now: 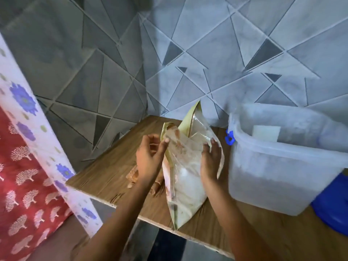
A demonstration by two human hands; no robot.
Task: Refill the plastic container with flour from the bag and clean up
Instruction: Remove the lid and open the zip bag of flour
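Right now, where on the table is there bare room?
The table is bare at its far left corner, between the tiled wall and the flour bag, and along the near edge before the plastic container. Crowded: between bag and container, and around the brown items.

Domestic, a home's kitchen corner: grey geometric wall tiles (pixel 207 53) behind the wooden table (pixel 113 166) — flowered curtain (pixel 24 102) and red patterned cloth (pixel 22 185) left of it, plastic storage container (pixel 273 166) on it.

The left hand (pixel 150 157) pinches the bag (pixel 185 185) top, the right hand (pixel 211 161) flat against its side; the container (pixel 278 166) stands at its 3 o'clock.
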